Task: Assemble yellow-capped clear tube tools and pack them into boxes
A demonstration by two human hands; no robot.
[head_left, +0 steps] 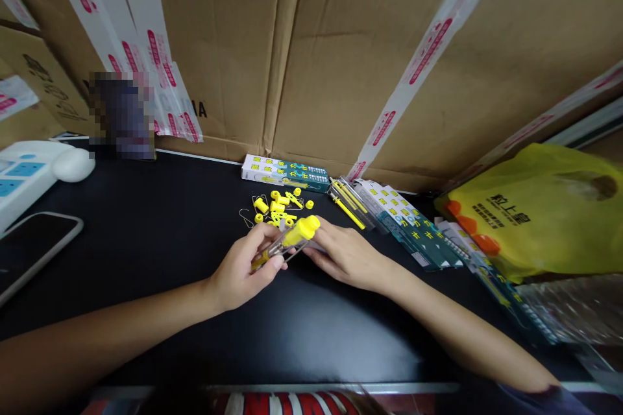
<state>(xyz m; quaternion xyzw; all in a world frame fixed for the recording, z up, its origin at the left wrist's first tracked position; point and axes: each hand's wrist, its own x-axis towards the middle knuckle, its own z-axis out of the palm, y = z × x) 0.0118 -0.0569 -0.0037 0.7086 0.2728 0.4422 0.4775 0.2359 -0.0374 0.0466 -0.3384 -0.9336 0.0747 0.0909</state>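
My left hand (246, 264) is closed around a clear plastic tube with a yellow cap (291, 238), held slanted above the black table (146, 240). My right hand (345, 253) rests palm down just right of it, its fingertips touching the tube's capped end; what they pinch, if anything, is hidden. Just behind the hands lies a small heap of yellow plastic parts (280, 205) with thin wire clips (247, 215).
A packaged box (285, 173) lies at the back; a fanned row of similar packs (413, 224) runs to the right. A yellow plastic bag (535, 214) sits far right. At left are a phone (34, 249), a white power strip (24, 175), and cardboard boxes behind (311, 45).
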